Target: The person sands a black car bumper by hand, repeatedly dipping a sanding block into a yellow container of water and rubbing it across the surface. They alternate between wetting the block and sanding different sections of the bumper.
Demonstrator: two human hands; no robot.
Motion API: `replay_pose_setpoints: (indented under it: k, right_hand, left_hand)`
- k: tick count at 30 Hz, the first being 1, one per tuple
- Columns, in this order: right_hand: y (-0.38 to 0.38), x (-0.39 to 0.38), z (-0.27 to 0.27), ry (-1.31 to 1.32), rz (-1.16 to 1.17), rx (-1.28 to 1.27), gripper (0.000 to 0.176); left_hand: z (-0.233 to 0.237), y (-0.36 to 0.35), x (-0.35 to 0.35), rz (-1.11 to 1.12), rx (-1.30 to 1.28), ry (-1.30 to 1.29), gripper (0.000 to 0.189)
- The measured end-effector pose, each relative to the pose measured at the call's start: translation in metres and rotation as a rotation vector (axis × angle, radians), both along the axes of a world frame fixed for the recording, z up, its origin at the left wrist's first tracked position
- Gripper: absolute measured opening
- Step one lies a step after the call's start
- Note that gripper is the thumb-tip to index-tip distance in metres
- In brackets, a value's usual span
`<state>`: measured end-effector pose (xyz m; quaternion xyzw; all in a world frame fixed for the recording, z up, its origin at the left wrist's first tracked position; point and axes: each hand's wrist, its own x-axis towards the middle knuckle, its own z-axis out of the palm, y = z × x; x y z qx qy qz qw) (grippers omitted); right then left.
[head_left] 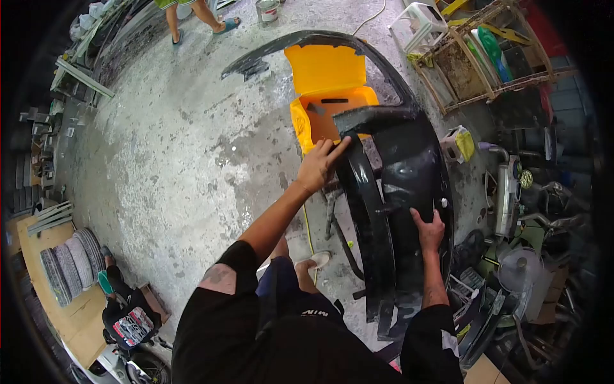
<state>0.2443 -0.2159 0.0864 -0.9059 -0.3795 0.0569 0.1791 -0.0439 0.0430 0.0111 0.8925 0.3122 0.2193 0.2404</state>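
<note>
A large black car bumper (409,173) stands in front of me and to the right, its long curved end arching away over the floor. My left hand (318,165) reaches to the bumper's near left edge; its fingers are apart, and the index finger touches the corner there. Lower down, my right hand (430,232) rests against the bumper's inner face near the right edge, thumb and index finger spread, the other fingers partly hidden. Just beyond my left hand sits an open yellow plastic box (329,70), its lid raised, partly covered by the bumper.
Metal stand legs (339,237) show beneath the bumper. Exhaust parts and a fan (519,265) crowd the right side, below a rusty rack (467,70) and a white stool (419,25). Tires (70,265) and a seated person (128,313) are at left. Another person's legs (201,19) stand ahead.
</note>
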Motion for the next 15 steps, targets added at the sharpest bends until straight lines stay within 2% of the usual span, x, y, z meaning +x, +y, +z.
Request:
replay_pose_setpoints:
  k: [1, 2, 4, 6, 7, 8, 11, 12, 15]
  right_hand:
    - [-0.002, -0.003, 0.002, 0.1, -0.008, 0.027, 0.08]
    - [-0.003, -0.001, -0.002, 0.034, -0.025, 0.0, 0.075]
    - [0.003, -0.009, 0.003, 0.007, -0.033, -0.026, 0.075]
    - [0.008, -0.003, 0.003, -0.033, -0.019, -0.041, 0.075]
    - [0.005, 0.0, -0.002, 0.053, -0.013, -0.015, 0.075]
    - [0.002, 0.004, -0.005, 0.14, -0.015, 0.012, 0.075]
    - [-0.002, 0.009, -0.01, 0.07, -0.028, -0.056, 0.075]
    - [-0.005, 0.011, -0.017, 0.053, -0.031, -0.032, 0.075]
    - [0.006, 0.003, -0.001, 0.112, -0.043, -0.06, 0.076]
  left_hand:
    - [0.013, 0.011, 0.012, -0.003, -0.004, -0.006, 0.089]
    - [0.03, 0.023, 0.032, -0.013, 0.001, -0.088, 0.089]
    - [0.028, 0.036, 0.058, -0.034, 0.032, -0.149, 0.089]
    - [0.013, 0.034, 0.036, -0.047, -0.004, -0.174, 0.086]
    - [0.004, 0.03, 0.019, -0.045, -0.033, -0.199, 0.083]
    - [-0.004, 0.029, 0.001, -0.064, -0.129, -0.096, 0.083]
    - [0.012, 0.05, 0.03, -0.112, -0.06, -0.195, 0.084]
    - [0.023, 0.058, 0.048, -0.16, -0.041, -0.18, 0.096]
    - [0.016, 0.057, 0.037, -0.166, -0.089, -0.161, 0.095]
